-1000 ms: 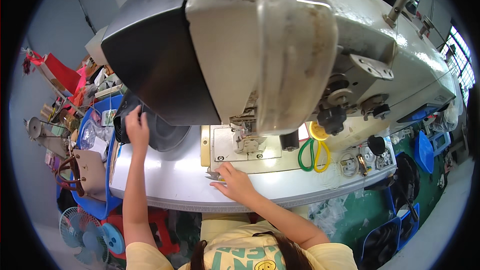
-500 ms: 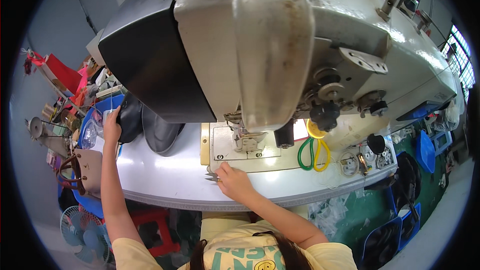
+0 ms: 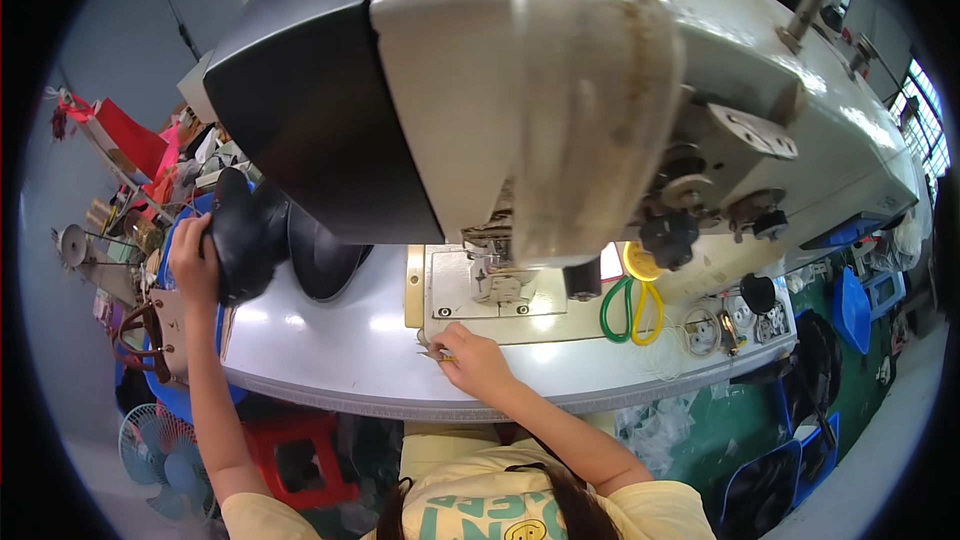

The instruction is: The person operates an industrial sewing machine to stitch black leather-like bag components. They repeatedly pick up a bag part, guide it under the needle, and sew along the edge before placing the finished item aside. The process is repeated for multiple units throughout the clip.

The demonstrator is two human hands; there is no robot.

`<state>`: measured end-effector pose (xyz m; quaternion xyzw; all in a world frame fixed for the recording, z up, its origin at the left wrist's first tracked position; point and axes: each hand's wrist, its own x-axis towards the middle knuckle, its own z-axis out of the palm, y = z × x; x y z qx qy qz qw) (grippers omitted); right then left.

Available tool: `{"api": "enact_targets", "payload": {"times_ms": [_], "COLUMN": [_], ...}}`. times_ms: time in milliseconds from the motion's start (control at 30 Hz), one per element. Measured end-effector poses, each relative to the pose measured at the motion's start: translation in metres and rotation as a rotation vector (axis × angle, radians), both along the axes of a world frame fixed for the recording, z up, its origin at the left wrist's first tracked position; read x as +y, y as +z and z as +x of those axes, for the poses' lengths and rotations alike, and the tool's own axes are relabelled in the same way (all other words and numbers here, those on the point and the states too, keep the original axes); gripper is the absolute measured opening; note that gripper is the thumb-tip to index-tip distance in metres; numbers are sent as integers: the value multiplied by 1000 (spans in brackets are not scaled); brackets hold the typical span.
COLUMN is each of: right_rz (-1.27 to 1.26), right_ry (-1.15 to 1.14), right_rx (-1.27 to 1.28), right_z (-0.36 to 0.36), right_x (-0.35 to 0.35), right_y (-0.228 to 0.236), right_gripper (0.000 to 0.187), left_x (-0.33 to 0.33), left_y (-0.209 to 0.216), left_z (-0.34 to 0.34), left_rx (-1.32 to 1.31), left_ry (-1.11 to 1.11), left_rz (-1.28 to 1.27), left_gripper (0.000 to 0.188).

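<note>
1. Your left hand (image 3: 192,258) is stretched out to the far left of the pale grey, curved-edged sewing table (image 3: 330,355), fingers closed around the near end of a black, glossy leather shoe upper (image 3: 245,235)

2. That black piece lies just to the right of your left palm and runs up and away from you; its far end stands beside a second dark, rounded leather piece (image 3: 325,260) resting under the overhang of the big cream-coloured industrial sewing machine (image 3: 560,90)

3. Your right hand (image 3: 472,360) rests low on the table near its front edge, fingers curled and pinched on a small thin metal tool (image 3: 432,352) whose tip pokes out to the left; I cannot tell exactly what tool it is

4. The relation that matters: the needle and metal throat plate (image 3: 495,285) sit just above and slightly right of your right hand, while the black upper is well apart from them, off to the left. The left hand is the only one on the upper; the right is much nearer the needle

5. A pair of scissors with green and yellow loop handles (image 3: 630,300) lies to the right of the plate, closer to your right hand than to your left

6. A blue plastic bin (image 3: 170,390) and a red stool (image 3: 300,455) stand below the table's left end, beneath your left forearm
</note>
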<state>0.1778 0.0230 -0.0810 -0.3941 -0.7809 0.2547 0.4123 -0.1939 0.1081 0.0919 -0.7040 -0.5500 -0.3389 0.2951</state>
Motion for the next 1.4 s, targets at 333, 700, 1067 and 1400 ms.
{"api": "enact_targets", "payload": {"times_ms": [333, 700, 1067, 1400], "right_rz": [-570, -340, -287, -385], "right_ry": [179, -21, -296, -370], "right_rx": [833, 596, 970, 940], "right_z": [35, 62, 69, 78], "right_x": [-31, -16, 13, 8], "right_y": [103, 119, 105, 95], "right_gripper": [57, 27, 22, 38], "left_x": [-105, -69, -26, -30], "left_y": [-54, -61, -61, -74], "left_z": [193, 252, 279, 277], "left_rx": [36, -224, -227, -335], "left_ry": [-644, -759, -748, -822], "left_rz": [53, 31, -16, 78], "left_gripper": [19, 37, 39, 36]}}
